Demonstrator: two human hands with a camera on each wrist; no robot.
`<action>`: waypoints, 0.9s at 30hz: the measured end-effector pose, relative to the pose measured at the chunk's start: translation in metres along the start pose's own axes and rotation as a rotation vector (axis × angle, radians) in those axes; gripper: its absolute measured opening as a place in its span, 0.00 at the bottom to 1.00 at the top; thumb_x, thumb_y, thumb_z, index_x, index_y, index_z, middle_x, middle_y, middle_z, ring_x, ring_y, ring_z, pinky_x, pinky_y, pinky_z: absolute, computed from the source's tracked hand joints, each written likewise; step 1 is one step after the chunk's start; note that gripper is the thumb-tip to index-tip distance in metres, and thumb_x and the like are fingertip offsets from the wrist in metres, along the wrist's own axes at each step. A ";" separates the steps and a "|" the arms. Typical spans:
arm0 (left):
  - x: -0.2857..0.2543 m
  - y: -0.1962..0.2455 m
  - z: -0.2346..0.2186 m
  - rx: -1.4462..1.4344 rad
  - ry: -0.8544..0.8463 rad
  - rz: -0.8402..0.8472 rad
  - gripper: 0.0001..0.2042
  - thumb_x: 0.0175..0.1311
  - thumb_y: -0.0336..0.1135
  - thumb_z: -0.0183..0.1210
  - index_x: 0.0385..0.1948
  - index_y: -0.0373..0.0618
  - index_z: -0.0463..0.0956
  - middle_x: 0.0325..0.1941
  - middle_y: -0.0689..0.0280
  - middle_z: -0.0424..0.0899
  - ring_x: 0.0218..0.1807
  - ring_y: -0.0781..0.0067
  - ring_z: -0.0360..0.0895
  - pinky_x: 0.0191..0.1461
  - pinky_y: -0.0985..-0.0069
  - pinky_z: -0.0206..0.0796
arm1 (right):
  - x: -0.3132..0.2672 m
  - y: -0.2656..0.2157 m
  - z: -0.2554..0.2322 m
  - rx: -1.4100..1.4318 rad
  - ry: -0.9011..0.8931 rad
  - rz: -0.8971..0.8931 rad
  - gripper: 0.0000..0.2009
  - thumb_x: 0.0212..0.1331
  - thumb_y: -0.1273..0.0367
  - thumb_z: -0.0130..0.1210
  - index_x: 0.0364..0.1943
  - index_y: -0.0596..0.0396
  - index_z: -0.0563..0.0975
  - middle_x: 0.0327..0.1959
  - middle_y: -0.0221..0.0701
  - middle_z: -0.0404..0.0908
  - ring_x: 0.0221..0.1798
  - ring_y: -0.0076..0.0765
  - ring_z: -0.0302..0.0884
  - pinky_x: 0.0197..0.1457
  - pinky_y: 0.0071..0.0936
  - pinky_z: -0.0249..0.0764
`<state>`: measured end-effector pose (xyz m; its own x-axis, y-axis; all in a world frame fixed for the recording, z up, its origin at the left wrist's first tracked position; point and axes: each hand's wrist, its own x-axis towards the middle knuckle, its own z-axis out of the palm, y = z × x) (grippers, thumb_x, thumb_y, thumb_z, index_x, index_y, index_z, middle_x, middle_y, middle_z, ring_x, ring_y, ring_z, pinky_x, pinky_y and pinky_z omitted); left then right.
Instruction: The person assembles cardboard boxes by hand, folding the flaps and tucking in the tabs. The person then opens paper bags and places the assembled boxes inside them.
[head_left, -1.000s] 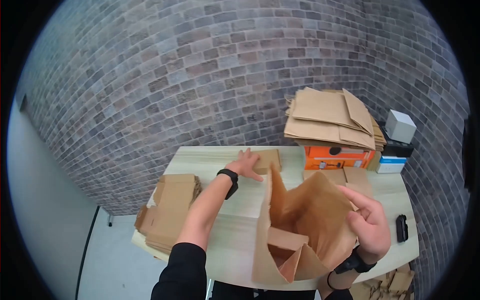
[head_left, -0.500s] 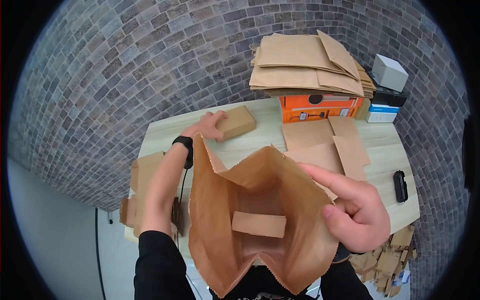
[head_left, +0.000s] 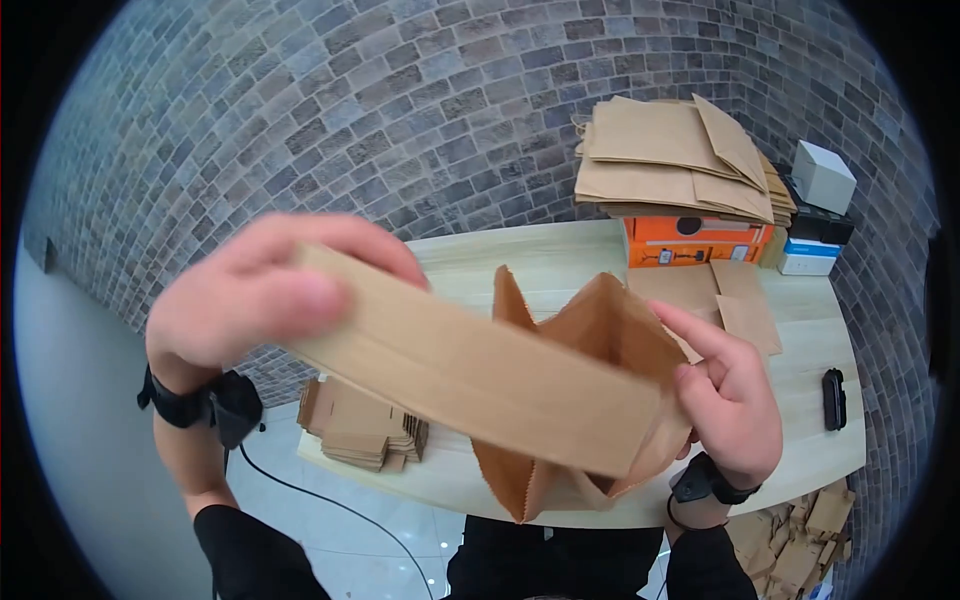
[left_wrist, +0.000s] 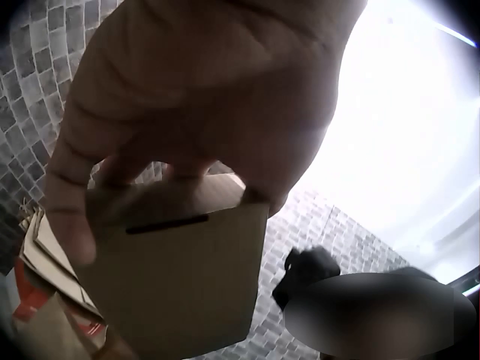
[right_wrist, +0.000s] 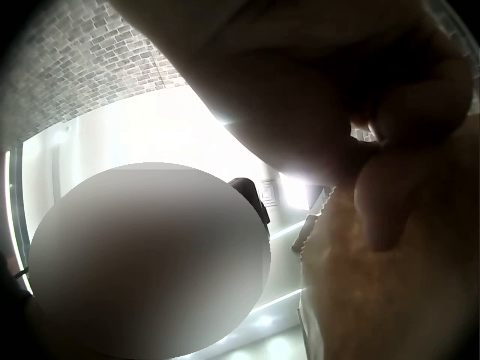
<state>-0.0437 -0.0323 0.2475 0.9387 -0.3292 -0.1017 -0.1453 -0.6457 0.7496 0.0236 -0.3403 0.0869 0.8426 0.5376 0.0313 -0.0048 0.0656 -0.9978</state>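
Note:
My left hand (head_left: pixel 255 290) grips one end of a flat brown cardboard box (head_left: pixel 480 375), slightly blurred, its long side slanting down to the right. In the left wrist view, fingers and thumb wrap the box (left_wrist: pixel 172 285), which has a dark slot near its upper edge. Behind the box's far end stands an open-mouthed brown paper bag (head_left: pixel 615 320) with a zigzag-cut rim, partly covered by the box in the head view. My right hand (head_left: pixel 735 400) pinches the bag's right rim between thumb and fingers. The bag's inside bottom is hidden.
Folded paper bags (head_left: pixel 680 150) are stacked on an orange box (head_left: pixel 690 240) at the back right, beside a white box (head_left: pixel 825 175). More flat bags (head_left: pixel 745 310) lie before it. Flattened cardboard (head_left: pixel 360 425) sits at the left edge, a black object (head_left: pixel 834 400) at the right.
My left hand has picked the box up from the table's back and brought it close, in front of the bag. My right hand keeps hold of the bag's rim. The head view has shifted.

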 end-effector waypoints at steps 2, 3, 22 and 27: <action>0.005 0.014 0.013 0.104 -0.037 -0.151 0.29 0.63 0.56 0.52 0.49 0.33 0.77 0.47 0.57 0.82 0.49 0.66 0.79 0.54 0.69 0.70 | -0.002 -0.001 0.000 -0.043 0.014 0.014 0.27 0.62 0.78 0.41 0.69 0.64 0.62 0.16 0.28 0.76 0.14 0.18 0.70 0.18 0.19 0.70; 0.011 0.018 0.019 0.106 -0.033 -0.152 0.29 0.63 0.56 0.52 0.49 0.33 0.77 0.47 0.57 0.82 0.49 0.66 0.79 0.54 0.69 0.70 | -0.004 0.000 -0.001 -0.042 0.011 0.011 0.27 0.62 0.78 0.41 0.69 0.64 0.62 0.16 0.28 0.76 0.14 0.18 0.70 0.18 0.19 0.70; 0.068 -0.006 0.095 0.873 -0.016 -0.024 0.23 0.65 0.52 0.59 0.42 0.36 0.72 0.37 0.43 0.79 0.39 0.41 0.78 0.42 0.55 0.72 | -0.016 -0.003 -0.005 -0.135 -0.068 -0.048 0.27 0.62 0.76 0.42 0.68 0.67 0.62 0.15 0.32 0.78 0.16 0.22 0.77 0.22 0.22 0.73; 0.033 0.011 0.086 0.742 -0.143 0.234 0.22 0.63 0.47 0.63 0.49 0.38 0.74 0.36 0.52 0.80 0.41 0.49 0.78 0.43 0.61 0.73 | -0.016 -0.005 -0.013 -0.121 -0.046 -0.035 0.27 0.62 0.77 0.42 0.68 0.67 0.62 0.15 0.31 0.78 0.15 0.21 0.75 0.21 0.22 0.72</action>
<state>-0.0412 -0.1093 0.1960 0.8163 -0.5658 -0.1163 -0.5514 -0.8232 0.1350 0.0167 -0.3599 0.0902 0.8153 0.5752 0.0662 0.0917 -0.0154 -0.9957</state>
